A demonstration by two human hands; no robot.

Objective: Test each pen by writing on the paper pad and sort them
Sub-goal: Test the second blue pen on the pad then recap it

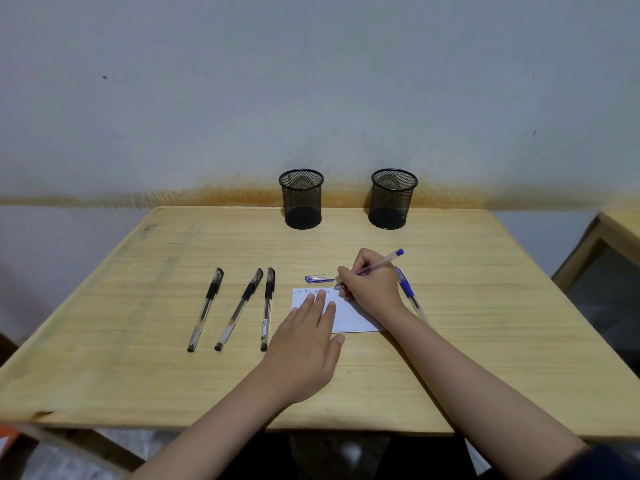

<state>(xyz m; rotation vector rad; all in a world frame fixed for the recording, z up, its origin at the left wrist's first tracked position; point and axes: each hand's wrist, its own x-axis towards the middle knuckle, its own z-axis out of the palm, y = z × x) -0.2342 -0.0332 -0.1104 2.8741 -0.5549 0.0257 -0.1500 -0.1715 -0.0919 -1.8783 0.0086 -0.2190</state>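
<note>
The right hand (372,287) pinches a clear-barrelled blue pen (381,263), its tip on the top edge of the white paper pad (349,318). The left hand (306,344) lies flat on the pad, fingers straight and slightly spread. A blue cap (317,279) lies just beyond the pad; another blue pen (408,292) rests beside the right wrist. Three black pens (239,308) lie left of the pad on the pale wood-grain table (138,341) — two round black mesh cups (302,199) stand at its far edge.
</note>
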